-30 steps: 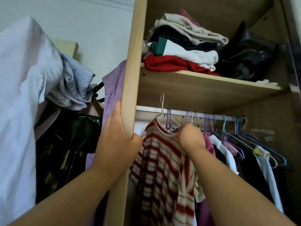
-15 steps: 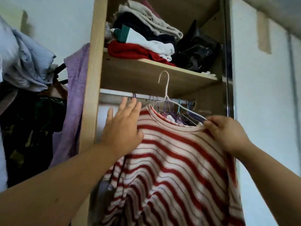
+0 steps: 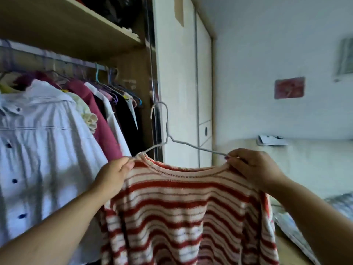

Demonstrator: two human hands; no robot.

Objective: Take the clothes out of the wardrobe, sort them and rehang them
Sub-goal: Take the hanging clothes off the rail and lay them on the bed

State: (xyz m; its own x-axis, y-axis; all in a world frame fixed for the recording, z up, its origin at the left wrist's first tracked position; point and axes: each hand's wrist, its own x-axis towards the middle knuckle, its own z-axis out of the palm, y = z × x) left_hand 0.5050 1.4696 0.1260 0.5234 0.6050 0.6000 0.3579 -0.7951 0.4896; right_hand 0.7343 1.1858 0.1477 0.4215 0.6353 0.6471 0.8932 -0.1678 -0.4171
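Observation:
A red-and-white striped top (image 3: 183, 211) hangs on a white wire hanger (image 3: 167, 129), held out in front of the wardrobe, clear of the rail. My left hand (image 3: 114, 175) pinches the top's left shoulder at the neckline. My right hand (image 3: 254, 167) grips the right shoulder together with the hanger's arm. On the wardrobe rail (image 3: 57, 58) at the left hang several garments: a white buttoned shirt (image 3: 38, 146), a maroon top (image 3: 101, 121), dark and pale pieces on coloured hangers.
The wooden wardrobe shelf (image 3: 80, 29) runs above the rail. A white sliding door (image 3: 179, 92) stands right of the opening. A bed with patterned bedding (image 3: 340, 207) lies at lower right, with a pale headboard (image 3: 305, 159) against the wall.
The striped top on its hanger has come off the rail and out to the right of the wardrobe. My left hand went from resting flat on it to pinching its shoulder. The view swung right.

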